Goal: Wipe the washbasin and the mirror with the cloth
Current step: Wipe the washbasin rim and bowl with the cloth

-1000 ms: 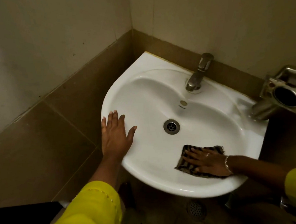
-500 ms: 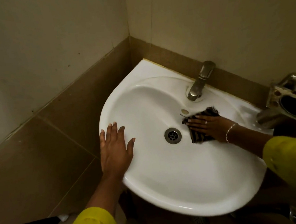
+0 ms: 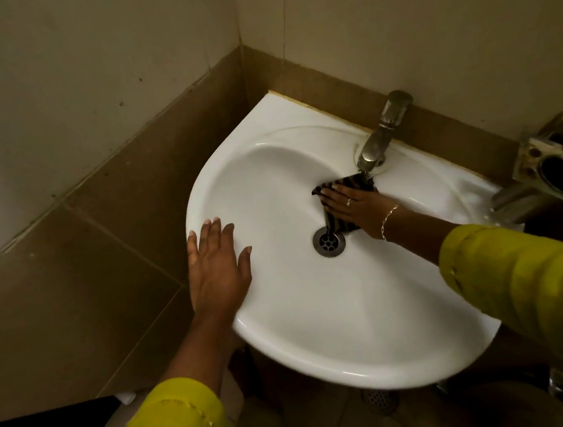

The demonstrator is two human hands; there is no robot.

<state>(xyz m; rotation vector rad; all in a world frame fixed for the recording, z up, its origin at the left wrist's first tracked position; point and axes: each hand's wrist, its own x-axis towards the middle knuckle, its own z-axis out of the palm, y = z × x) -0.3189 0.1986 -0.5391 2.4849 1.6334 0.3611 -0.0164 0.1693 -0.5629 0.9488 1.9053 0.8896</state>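
Wiping step: the right hand (image 3: 351, 206) pressed the striped cloth (image 3: 339, 184) against the back slope of the washbasin (image 3: 321, 357), between the tap (image 3: 379, 138) and the drain (image 3: 328, 241).
Right hand: its fingers lay straight and close together on top of the cloth, pressing it flat rather than pinching it.
Left hand (image 3: 218, 271): it was spread palm down on the basin's left rim and held nothing.
Doing it well: even palm pressure and overlapping strokes from the rim down toward the drain would likely serve best. The cloth's far corner reached the spout, so the tap base and the ledge behind it called for a fingertip-guided pass. The bracing hand would need to shift so the rim under it got wiped too.
Risk: a loose cloth corner could bunch up or drag over the drain.
Mirror: it was not in view.
Count: one washbasin, one cloth, one tap, one drain, two hands, one metal holder (image 3: 561, 172) on the wall at the right, one floor drain (image 3: 380, 400).
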